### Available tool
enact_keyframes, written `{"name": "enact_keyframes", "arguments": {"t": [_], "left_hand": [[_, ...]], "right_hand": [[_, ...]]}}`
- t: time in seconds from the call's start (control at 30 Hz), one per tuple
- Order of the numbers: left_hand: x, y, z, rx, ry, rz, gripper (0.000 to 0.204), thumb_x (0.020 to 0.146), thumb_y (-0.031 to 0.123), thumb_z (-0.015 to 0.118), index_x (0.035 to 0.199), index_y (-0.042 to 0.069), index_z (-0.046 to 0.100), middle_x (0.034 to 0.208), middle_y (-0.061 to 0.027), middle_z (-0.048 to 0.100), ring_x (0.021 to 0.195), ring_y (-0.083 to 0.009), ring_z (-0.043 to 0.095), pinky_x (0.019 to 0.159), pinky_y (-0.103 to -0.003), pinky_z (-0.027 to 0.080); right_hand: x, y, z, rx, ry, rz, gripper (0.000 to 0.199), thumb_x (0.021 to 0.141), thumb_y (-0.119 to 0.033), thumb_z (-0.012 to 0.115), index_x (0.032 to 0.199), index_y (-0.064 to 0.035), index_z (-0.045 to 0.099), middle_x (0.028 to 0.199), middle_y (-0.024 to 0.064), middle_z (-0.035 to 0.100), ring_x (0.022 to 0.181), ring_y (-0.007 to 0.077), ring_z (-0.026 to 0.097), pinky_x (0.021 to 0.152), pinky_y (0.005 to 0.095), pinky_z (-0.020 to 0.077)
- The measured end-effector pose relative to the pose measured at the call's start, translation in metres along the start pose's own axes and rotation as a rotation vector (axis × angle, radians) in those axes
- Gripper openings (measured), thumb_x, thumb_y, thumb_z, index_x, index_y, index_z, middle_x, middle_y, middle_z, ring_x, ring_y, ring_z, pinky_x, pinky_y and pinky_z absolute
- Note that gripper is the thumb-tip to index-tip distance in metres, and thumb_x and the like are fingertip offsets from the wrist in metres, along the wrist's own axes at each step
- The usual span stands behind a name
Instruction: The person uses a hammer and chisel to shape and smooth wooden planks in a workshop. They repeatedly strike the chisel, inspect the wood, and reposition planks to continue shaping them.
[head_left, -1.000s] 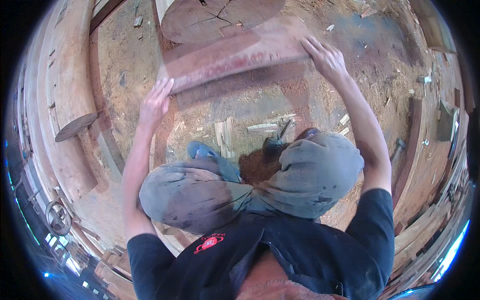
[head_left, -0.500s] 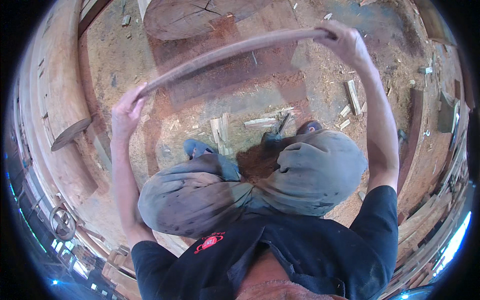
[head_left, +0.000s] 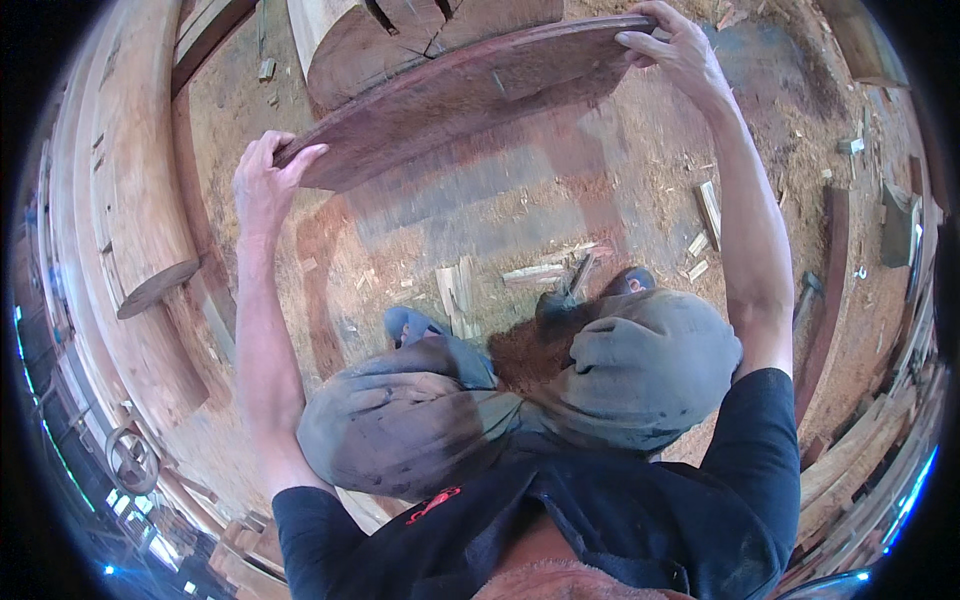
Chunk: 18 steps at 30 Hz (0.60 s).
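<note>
Sawdust-strewn workshop floor (head_left: 500, 215), cracked log stump (head_left: 420, 35) just behind the grip, curved reddish wooden slab (head_left: 470, 95) held raised between both hands, left hand (head_left: 265, 185) clasping its near end, right hand (head_left: 675, 50) gripping its far edge, wood offcuts (head_left: 460, 290) below.

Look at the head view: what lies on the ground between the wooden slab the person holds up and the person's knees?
In the head view, below the reddish wooden slab and ahead of the knees lie sawdust-covered ground and short wood offcuts.
</note>
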<state>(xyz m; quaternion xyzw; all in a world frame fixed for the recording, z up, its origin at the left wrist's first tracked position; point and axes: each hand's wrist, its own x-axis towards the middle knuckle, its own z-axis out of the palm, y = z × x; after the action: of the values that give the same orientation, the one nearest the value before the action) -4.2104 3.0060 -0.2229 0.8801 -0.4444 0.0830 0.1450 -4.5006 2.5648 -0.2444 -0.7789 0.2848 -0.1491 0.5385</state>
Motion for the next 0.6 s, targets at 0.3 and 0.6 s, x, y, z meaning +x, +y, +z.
{"name": "enact_keyframes", "arguments": {"t": [0.3,0.6], "left_hand": [[0.004,0.008,0.010,-0.049,0.032,-0.016,0.042,0.076,0.038,0.092,0.092,0.007,0.069,0.083,-0.0082,0.066,0.077,-0.0261,0.065,0.071,-0.039,0.053],[0.007,0.013,0.012,0.098,0.033,0.071,0.041,0.082,0.044,0.086,0.095,0.007,0.073,0.086,-0.0103,0.070,0.080,-0.0305,0.067,0.073,-0.041,0.053]], "right_hand": [[0.016,0.007,-0.010,-0.060,0.015,-0.027,0.040,0.089,-0.012,0.082,0.122,-0.0018,0.062,0.101,0.0058,0.067,0.085,0.0136,0.067,0.069,0.0287,0.0556],[0.013,0.018,-0.004,-0.026,0.065,-0.121,0.058,0.089,-0.017,0.083,0.139,-0.0026,0.057,0.114,0.0123,0.069,0.101,0.0199,0.069,0.082,0.0320,0.0579]]}}
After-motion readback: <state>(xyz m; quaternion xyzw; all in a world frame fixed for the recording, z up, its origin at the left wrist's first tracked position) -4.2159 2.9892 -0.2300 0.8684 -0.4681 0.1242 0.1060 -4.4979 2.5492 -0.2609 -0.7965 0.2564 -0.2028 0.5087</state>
